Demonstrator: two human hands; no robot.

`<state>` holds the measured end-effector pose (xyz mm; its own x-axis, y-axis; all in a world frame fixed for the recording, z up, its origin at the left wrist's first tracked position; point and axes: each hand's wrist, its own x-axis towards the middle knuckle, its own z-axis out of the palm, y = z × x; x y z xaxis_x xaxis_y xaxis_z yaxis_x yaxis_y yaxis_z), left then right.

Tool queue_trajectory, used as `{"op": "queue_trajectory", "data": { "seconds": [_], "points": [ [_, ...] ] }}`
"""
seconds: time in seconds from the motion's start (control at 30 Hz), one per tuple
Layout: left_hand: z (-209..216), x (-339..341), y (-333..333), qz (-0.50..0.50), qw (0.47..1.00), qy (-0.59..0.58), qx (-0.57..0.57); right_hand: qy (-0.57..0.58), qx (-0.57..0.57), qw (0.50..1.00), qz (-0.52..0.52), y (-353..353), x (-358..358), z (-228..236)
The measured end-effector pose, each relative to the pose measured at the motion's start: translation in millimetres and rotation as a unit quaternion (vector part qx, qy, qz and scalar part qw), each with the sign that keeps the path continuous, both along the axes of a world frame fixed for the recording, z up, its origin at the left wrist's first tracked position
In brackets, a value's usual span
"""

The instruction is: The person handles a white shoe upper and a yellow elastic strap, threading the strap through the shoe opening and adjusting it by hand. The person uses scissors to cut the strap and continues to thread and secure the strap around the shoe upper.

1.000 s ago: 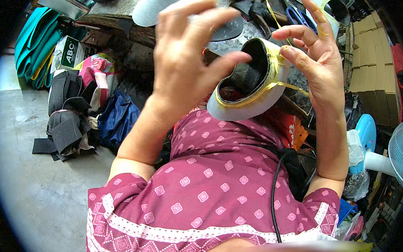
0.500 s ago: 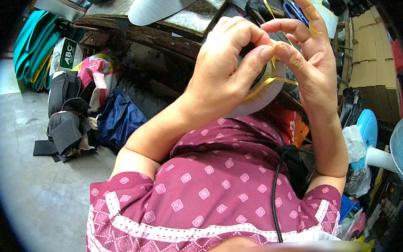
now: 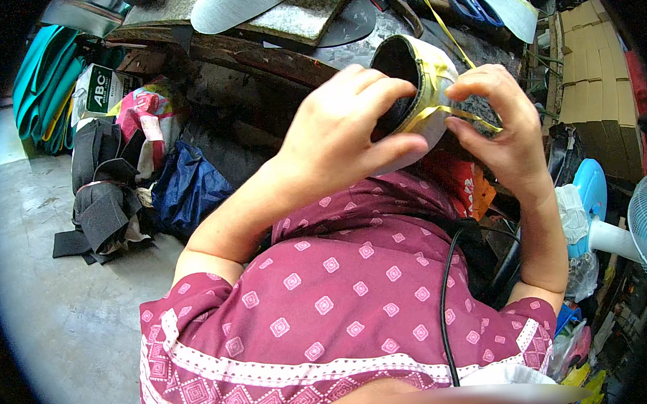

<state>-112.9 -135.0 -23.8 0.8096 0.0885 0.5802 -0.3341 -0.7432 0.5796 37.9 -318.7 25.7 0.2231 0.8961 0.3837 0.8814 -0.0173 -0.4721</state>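
A curved, whitish shoe-upper-like piece (image 3: pixel 437 123) stands at the bench edge in front of me, bent into a tube with a dark inside. Yellowish smears lie along its rim. A narrow yellow strip (image 3: pixel 457 111) runs along that rim and juts out to the right. My left hand (image 3: pixel 337 123) is at the tube's near left side, index fingertip before the dark opening, thumb by the outer wall, the two well apart. On the other side, my right hand (image 3: pixel 502 121) is curled, its thumb and index tips close to the white wall with a gap between them.
Blue-handled scissors (image 3: pixel 474 6) and another whitish curved piece (image 3: pixel 510 9) lie on the bench. A grey sole-shaped sheet (image 3: pixel 241 3) rests on a board (image 3: pixel 305 27). Stacked cardboard (image 3: pixel 590 74) and a fan (image 3: pixel 643 227) stand right; dark cloth strips (image 3: pixel 105 208) lie on the floor left.
Both hands were pinched together on the yellow strip above the piece. They have parted and come lower, fingers loosened, and more of the tube shows between them.
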Motion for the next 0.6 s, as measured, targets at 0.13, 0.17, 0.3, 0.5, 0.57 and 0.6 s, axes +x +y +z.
{"op": "queue_trajectory", "data": {
  "seconds": [0.13,0.17,0.3,0.5,0.57,0.6],
  "points": [
    [3,8,-3,-0.026,0.956,0.176,-0.235,0.095,0.014,0.995,-0.010,7,-5,1],
    [3,11,-1,-0.056,0.932,0.179,-0.312,0.151,0.024,0.988,-0.021,8,-5,2],
    [3,23,1,-0.076,0.915,0.124,-0.377,0.388,0.085,0.917,-0.027,16,1,7],
    [3,33,1,-0.103,0.912,0.086,-0.389,0.158,-0.042,0.986,-0.033,18,4,10],
    [5,34,4,-0.083,0.922,0.134,-0.353,0.198,0.023,0.980,0.003,21,4,11],
    [6,34,7,-0.060,0.928,0.180,-0.319,0.226,0.058,0.972,0.018,22,3,12]
  ]
}}
